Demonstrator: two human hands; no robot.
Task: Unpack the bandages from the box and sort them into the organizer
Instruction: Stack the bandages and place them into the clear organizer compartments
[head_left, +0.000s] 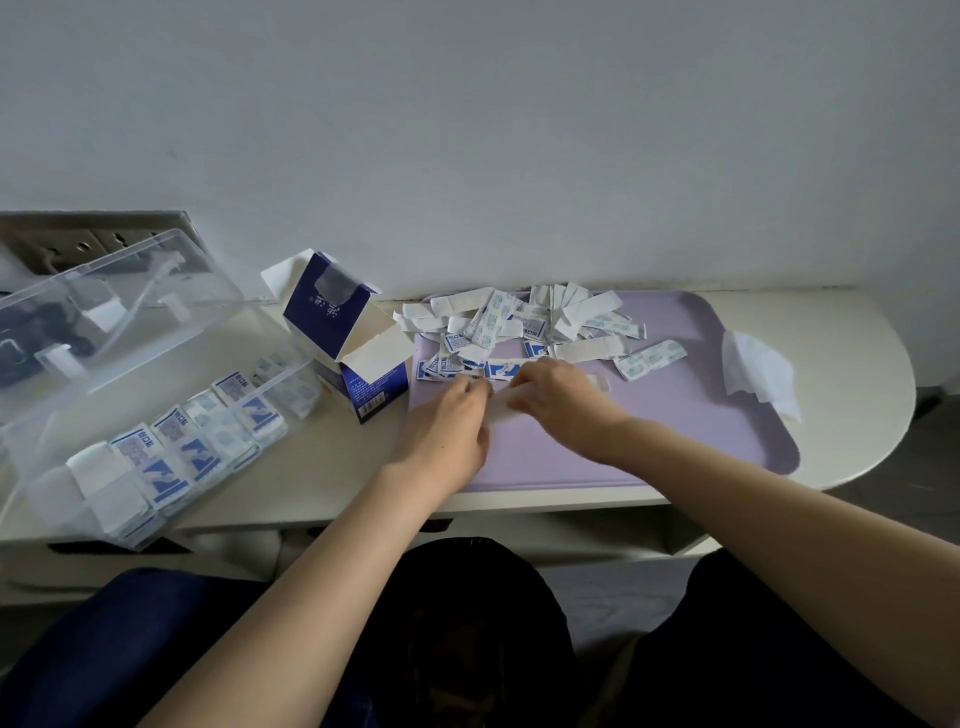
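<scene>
Several wrapped bandages (524, 322) lie in a loose pile at the far side of a lilac tray (675, 415). Both hands meet over the tray's left part. My left hand (452, 426) and my right hand (561, 400) each pinch one end of a long white bandage strip (501, 410) stretched between them. Left of the tray stands an opened blue and white bandage box (345, 332), flaps up. At the far left sits a clear plastic organizer (171, 447) with its lid raised; its compartments hold stacked bandages.
A crumpled white tissue (761, 371) lies on the tray's right side. The cream table (311, 467) curves away at the right, its front edge near my lap. A wall stands close behind. Wall sockets (93, 244) show behind the organizer lid.
</scene>
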